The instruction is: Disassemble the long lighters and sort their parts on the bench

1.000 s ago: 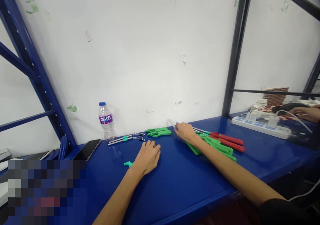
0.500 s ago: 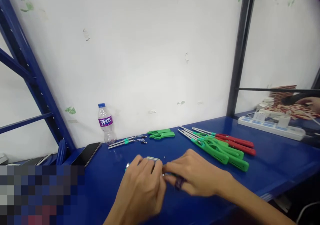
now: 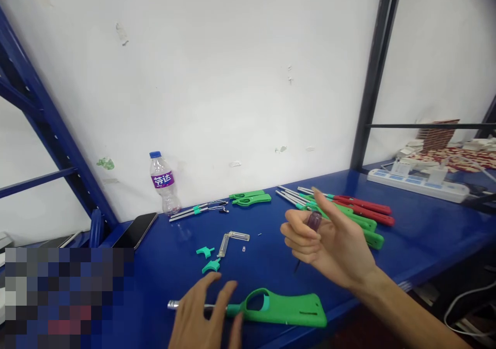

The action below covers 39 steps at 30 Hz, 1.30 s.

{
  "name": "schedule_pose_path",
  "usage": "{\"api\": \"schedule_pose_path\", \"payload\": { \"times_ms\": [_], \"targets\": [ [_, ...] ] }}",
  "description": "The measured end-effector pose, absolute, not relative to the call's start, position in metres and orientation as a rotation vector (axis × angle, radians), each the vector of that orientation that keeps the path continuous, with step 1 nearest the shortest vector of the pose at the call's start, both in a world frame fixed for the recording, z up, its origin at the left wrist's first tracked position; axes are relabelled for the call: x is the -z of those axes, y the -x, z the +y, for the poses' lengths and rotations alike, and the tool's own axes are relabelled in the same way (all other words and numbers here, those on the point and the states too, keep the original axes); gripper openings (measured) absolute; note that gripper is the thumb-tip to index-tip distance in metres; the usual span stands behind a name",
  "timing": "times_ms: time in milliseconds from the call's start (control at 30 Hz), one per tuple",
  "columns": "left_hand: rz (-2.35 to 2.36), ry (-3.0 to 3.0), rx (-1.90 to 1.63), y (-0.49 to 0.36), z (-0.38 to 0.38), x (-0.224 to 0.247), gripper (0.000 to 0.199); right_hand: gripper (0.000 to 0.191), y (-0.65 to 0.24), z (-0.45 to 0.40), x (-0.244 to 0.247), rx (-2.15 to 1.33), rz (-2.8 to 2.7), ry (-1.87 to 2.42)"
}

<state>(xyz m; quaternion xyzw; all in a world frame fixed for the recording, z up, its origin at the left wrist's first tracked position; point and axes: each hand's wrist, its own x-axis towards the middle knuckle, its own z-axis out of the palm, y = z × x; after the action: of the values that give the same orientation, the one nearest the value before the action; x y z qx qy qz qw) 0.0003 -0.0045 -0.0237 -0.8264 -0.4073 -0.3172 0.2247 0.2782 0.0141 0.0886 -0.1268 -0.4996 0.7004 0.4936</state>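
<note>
Head view: along the near edge of a blue table (image 3: pixel 267 266), a green lighter (image 3: pixel 298 309) is laid flat, its tube to the left. Beyond its right end, a pile (image 3: pixel 360 221) of green and red lighters is spread, and a power strip (image 3: pixel 416 185) is set farther right. Far behind the lighter's left end, a bottle (image 3: pixel 163 180) is stood upright. The two hands are held apart. The left hand (image 3: pixel 197 328) is splayed over the lighter's tube; whether the tube is touched cannot be told. The right hand (image 3: pixel 333 246) is raised beyond the lighter's right half. Behind the lighter's left end, a phone (image 3: pixel 139 227) is placed; well behind its middle, green shells (image 3: pixel 258 199) are laid. By the right hand's curled fingers, a screwdriver (image 3: pixel 314 220) is clasped, tip down. Just beyond the lighter's tube, clear parts (image 3: pixel 223 244) and smaller teal triggers (image 3: pixel 211 266) are scattered.
</note>
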Motion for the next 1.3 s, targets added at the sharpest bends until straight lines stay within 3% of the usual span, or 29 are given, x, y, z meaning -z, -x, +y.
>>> {"api": "schedule_pose_path", "payload": {
  "times_ms": [100, 200, 500, 1167, 1300],
  "targets": [
    [-0.999, 2.504, 0.786, -0.019, -0.002, 0.026, 0.042, 0.051, -0.279, 0.013, -0.083, -1.736, -1.203, 0.315],
    [-1.102, 2.61, 0.767, -0.019, 0.001, 0.025, 0.038, 0.051, -0.282, 0.009, -0.081, -1.705, -1.209, 0.284],
    [-1.201, 2.619, 0.964, 0.001, -0.005, 0.023, 0.036, 0.051, -0.265, 0.016, -0.064, -1.674, -1.095, 0.365],
    [-1.179, 2.541, 0.93, -0.002, -0.007, 0.024, 0.035, 0.051, -0.255, 0.027, -0.048, -1.629, -1.163, 0.452],
    [-1.15, 2.495, 0.951, -0.002, -0.008, 0.024, 0.034, 0.04, -0.256, 0.027, -0.049, -1.561, -1.264, 0.417]
  ]
}}
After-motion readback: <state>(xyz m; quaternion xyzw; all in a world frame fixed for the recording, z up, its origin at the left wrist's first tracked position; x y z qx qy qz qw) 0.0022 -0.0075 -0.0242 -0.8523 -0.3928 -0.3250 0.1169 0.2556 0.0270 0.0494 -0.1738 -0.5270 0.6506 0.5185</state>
